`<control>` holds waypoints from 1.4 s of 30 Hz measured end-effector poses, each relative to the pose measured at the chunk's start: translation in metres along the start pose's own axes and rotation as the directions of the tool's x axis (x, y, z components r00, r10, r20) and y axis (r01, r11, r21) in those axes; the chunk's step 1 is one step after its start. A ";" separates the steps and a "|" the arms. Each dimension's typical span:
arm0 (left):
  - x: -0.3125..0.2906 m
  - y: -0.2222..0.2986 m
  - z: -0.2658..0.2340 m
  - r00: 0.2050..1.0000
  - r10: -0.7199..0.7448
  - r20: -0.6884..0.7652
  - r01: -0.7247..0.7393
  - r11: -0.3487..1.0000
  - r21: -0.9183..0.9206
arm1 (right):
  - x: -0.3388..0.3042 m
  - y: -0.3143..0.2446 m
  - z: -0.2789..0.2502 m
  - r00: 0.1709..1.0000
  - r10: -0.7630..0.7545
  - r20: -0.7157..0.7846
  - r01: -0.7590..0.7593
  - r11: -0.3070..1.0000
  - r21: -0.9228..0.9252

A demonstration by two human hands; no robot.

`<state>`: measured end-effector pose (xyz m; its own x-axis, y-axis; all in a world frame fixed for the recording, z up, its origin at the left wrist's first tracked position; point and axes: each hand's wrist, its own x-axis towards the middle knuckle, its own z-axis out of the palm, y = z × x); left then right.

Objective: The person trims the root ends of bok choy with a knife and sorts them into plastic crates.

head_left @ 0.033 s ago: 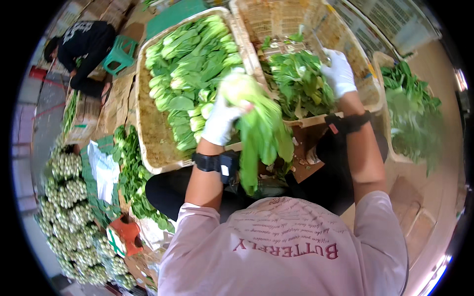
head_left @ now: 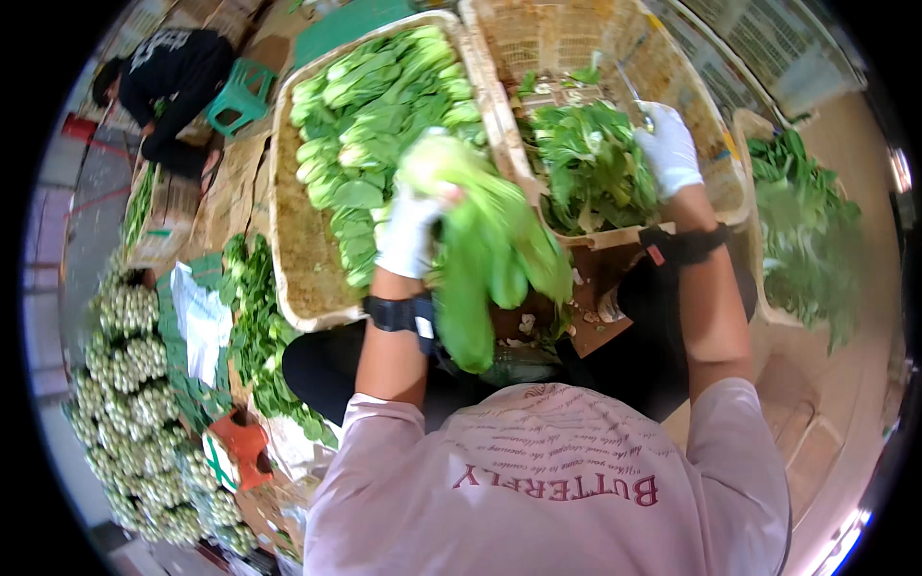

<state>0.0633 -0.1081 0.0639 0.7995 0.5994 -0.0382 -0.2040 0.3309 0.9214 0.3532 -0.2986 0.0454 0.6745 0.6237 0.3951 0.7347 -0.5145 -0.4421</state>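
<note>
A head of bok choy [head_left: 504,226], pale base up and long green leaves hanging down, is gripped in my white-gloved left hand [head_left: 411,230]. It is held over the near right part of a crate [head_left: 305,254] where several bok choy heads lie in rows. My right hand [head_left: 669,149], also gloved in white, is closed around a knife [head_left: 628,81]; its thin blade points up and away, and the handle is mostly hidden. Below that hand, loose green leaves [head_left: 591,168] lie heaped in a second crate [head_left: 715,106].
At the far right stands another crate of leafy greens [head_left: 802,192]. More bok choy [head_left: 254,326] lies left of my knee, beside a white plastic bag [head_left: 200,331] and an orange stool [head_left: 240,451]. Stacked pale-stemmed vegetables [head_left: 144,413] fill the left edge. A person [head_left: 178,86] bends beside a green stool [head_left: 240,96].
My left hand has shifted a little to the left with the bok choy, whose leaves swing and blur. My right hand with the knife has moved only slightly to the right in the picture.
</note>
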 end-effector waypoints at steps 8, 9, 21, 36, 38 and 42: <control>-0.123 0.067 -0.286 0.161 0.137 -0.977 -0.517 0.855 0.034 | -0.004 -0.044 -0.015 0.995 0.052 0.082 -0.064 0.988 0.143; -0.124 0.063 -0.270 0.044 0.090 -0.995 -0.540 0.840 0.052 | -0.007 -0.048 -0.023 0.983 0.145 0.116 -0.160 0.978 0.131; 0.034 0.018 -0.274 0.495 0.190 -0.848 -0.118 0.981 0.151 | 0.002 -0.037 -0.009 0.999 0.031 0.011 -0.032 0.985 0.170; 0.195 -0.045 -0.220 0.939 -0.119 -0.323 0.145 -0.715 0.685 | 0.010 -0.043 -0.001 0.925 0.279 0.258 -0.355 0.876 0.326; 0.193 -0.037 -0.224 0.944 -0.164 -0.287 0.082 -0.725 0.684 | 0.011 -0.046 -0.004 0.935 0.252 0.248 -0.320 0.902 0.289; 0.178 -0.013 -0.222 0.878 -0.358 -0.318 0.052 -0.588 0.807 | 0.013 -0.052 -0.012 0.978 0.094 0.188 -0.141 0.958 0.251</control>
<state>0.0826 0.1561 -0.0407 0.5957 0.6395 -0.4859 0.6176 -0.7515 -0.2320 0.3243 -0.2708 0.0834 0.7151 0.6719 0.1929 0.5905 -0.4330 -0.6810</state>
